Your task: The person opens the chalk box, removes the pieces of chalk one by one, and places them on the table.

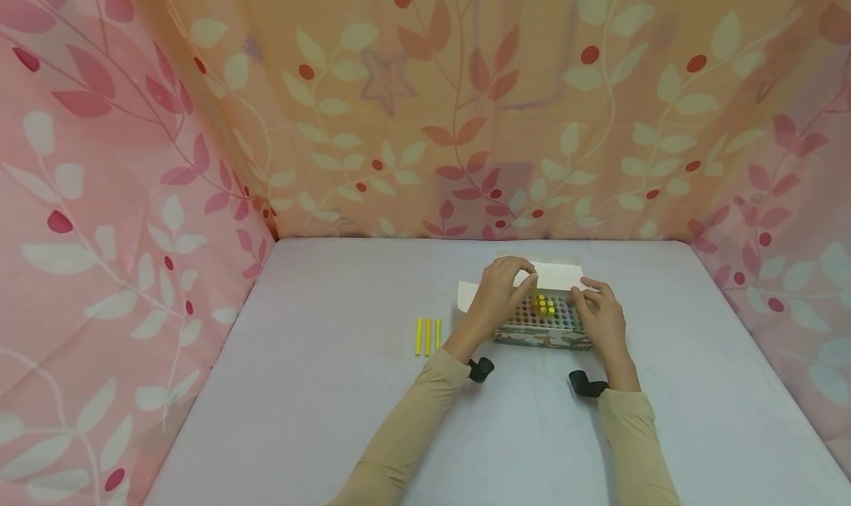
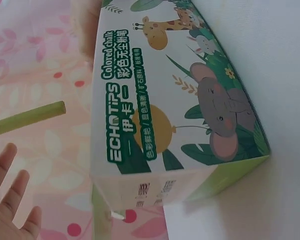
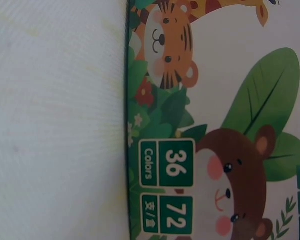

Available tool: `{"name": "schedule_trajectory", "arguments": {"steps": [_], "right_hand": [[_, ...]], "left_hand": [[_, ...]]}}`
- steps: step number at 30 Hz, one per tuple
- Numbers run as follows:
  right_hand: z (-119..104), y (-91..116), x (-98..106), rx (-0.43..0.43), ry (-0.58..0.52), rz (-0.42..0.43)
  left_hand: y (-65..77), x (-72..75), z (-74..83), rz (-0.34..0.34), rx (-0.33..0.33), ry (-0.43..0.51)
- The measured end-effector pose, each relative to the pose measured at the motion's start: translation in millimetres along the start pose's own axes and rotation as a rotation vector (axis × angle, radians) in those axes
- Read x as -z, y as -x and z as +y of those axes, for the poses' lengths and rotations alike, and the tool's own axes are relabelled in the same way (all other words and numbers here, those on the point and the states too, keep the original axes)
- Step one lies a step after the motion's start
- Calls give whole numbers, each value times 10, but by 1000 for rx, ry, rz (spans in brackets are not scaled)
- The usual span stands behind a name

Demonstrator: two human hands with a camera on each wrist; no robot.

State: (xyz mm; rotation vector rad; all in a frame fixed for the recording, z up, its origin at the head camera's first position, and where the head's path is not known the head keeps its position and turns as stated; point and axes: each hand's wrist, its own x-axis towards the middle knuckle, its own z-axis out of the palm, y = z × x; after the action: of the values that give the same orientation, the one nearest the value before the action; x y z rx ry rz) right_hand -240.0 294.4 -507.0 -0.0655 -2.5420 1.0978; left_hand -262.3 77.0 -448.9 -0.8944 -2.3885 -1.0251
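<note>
The left hand (image 1: 495, 292) pinches a yellow-green chalk stick (image 2: 30, 119) between thumb and fingers above the open chalk box (image 1: 541, 338). In the left wrist view the stick points toward the box, its end apart from the printed wall, and the other fingers are spread. The right hand (image 1: 601, 321) holds the box at its right end, thumb and forefinger bent at the rim.

The box sits on the white-covered counter (image 1: 312, 402), to the right of the middle. Its white lid (image 1: 560, 277) is raised at the back, and a white flap (image 1: 467, 295) sticks out at the left end. Inside is a grid of round holes, with a cluster of yellow chalk (image 1: 545, 306) standing upright near the middle. Three yellow sticks (image 1: 428, 337) lie side by side on the counter, left of the box and near the left forearm.

The printed wall shows an elephant, a giraffe and "Colored chalk"; the right wrist view shows a bear, a tiger, "36 Colors" and "72". Beige sleeves (image 1: 405, 432) cover both forearms, and leaf-patterned cloth (image 1: 385, 122) hangs behind the counter and at both sides
</note>
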Motion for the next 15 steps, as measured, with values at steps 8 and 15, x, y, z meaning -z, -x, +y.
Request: {"name": "schedule_trajectory", "arguments": {"steps": [8,15], "right_hand": [[10,-4,-2,4,-4,1],[-5,4,7,-18,4,-7]], "left_hand": [[71,100,-42,18,-9,53],[159,174,-111,37,-12,87]]}}
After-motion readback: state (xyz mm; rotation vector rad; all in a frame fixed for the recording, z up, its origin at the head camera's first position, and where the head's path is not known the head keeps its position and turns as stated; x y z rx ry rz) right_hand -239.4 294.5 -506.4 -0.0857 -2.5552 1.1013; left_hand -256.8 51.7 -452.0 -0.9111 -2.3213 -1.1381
